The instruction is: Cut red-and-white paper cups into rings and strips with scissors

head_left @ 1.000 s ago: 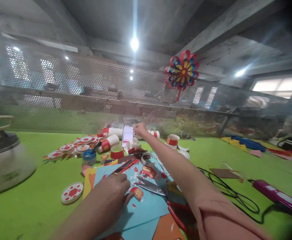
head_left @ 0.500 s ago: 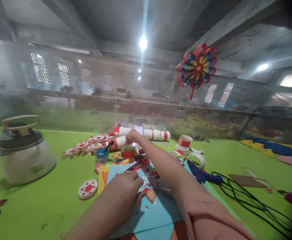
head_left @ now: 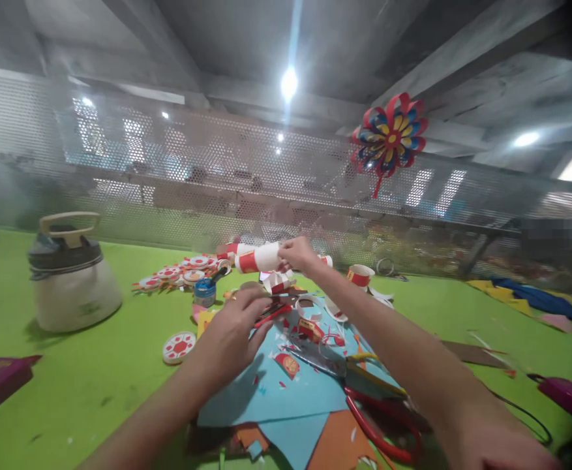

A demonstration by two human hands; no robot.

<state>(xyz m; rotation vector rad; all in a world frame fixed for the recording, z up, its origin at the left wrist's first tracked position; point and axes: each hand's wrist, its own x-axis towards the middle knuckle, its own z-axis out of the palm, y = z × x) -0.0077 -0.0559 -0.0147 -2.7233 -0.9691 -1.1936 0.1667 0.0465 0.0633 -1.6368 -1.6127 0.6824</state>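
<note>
My right hand (head_left: 295, 253) grips the end of a short stack of white and red paper cups (head_left: 260, 258), raised over the back of the worktop and lying nearly level. Nearer me, my left hand (head_left: 234, 320) hovers with thumb and fingers apart, holding nothing. Just past its fingertips lies a red-handled cutter (head_left: 274, 314); whether they touch it I cannot tell. Below my hands are blue paper sheets (head_left: 266, 401) scattered with red scraps. A pair of large scissors (head_left: 383, 438) with red and yellow handles rests there, partly behind my right forearm.
On the left stand a big lidded jug (head_left: 77, 297), a blue glue jar (head_left: 204, 294) and a round red-dotted disc (head_left: 179, 347). Decorated discs (head_left: 168, 273) are piled behind. A cut cup (head_left: 360, 275) sits at right; a paper flower (head_left: 392, 138) hangs above.
My right hand has lifted the cup stack and moved it right. My left hand has drawn up and left, its fingers spreading. The scissors show more fully as my right forearm shifts.
</note>
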